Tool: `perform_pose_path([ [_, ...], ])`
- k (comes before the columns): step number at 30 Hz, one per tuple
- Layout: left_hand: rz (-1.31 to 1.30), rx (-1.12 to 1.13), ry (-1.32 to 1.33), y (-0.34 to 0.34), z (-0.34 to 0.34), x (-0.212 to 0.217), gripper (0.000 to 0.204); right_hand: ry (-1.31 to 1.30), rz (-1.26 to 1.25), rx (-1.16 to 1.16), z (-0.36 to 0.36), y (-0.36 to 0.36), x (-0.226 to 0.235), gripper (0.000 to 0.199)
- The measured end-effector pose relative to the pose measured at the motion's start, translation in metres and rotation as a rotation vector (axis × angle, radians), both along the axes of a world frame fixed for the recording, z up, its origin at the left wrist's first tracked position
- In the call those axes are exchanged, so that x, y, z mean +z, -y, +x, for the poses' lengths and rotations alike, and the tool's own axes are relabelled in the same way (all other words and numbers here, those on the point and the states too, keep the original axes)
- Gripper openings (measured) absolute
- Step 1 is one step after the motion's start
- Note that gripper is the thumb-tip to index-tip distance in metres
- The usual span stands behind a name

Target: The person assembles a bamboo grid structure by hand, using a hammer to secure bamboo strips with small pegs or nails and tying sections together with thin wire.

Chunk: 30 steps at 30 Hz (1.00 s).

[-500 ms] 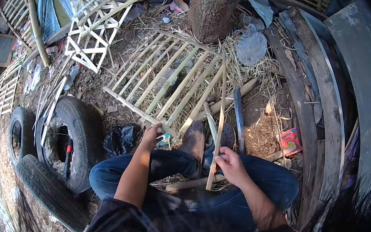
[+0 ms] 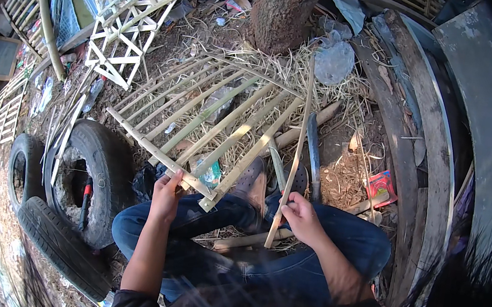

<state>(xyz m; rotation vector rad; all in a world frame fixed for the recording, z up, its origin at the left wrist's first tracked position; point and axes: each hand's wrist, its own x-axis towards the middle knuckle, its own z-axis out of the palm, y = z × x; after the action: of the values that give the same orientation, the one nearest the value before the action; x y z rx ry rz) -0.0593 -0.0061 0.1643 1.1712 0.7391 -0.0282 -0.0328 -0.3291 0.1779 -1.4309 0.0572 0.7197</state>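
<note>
My left hand (image 2: 165, 197) is closed around the near rail of a bamboo slat frame (image 2: 225, 125). Parallel slats run between the frame's two rails, and its near right corner is raised by my knees. In my right hand (image 2: 301, 217) a long thin bamboo strip (image 2: 300, 142) is pinched near its lower end. The strip points away from me, just right of the frame's last slat. A machete-like blade (image 2: 313, 155) lies on the ground right of the strip, beside my right shoe (image 2: 296, 181). Under the frame, a bamboo piece (image 2: 275, 162) shows near my feet.
Old tyres (image 2: 108, 183) lie at the left, one with a red-and-black handle (image 2: 86, 201) in it. A tree trunk (image 2: 284, 17) stands ahead amid bamboo shavings. Wooden planks (image 2: 423, 132) line the right, near a red packet (image 2: 382, 188). More bamboo lattices (image 2: 126, 40) stand far left.
My left hand has drawn the frame's near rail toward me and to the left, lifting its corner. The strip in my right hand has shifted and leans slightly more to the right.
</note>
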Motion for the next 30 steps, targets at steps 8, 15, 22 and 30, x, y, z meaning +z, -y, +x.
perform_pose_path([
  [8,-0.063,-0.046,-0.005,-0.012,-0.044,0.007,0.022,-0.076,0.065,0.024,-0.001,-0.002,-0.008,0.011],
  [15,-0.182,-0.128,-0.048,0.003,-0.038,-0.026,0.023,-0.18,0.09,0.071,0.005,-0.01,0.003,0.01],
  [22,-0.088,-0.099,-0.114,0.003,-0.032,-0.029,0.017,-0.236,0.116,-0.005,0.03,-0.056,0.002,0.012],
  [30,-0.034,-0.077,-0.083,0.005,-0.031,-0.027,0.019,-0.099,0.061,0.033,0.052,-0.116,-0.021,0.01],
])
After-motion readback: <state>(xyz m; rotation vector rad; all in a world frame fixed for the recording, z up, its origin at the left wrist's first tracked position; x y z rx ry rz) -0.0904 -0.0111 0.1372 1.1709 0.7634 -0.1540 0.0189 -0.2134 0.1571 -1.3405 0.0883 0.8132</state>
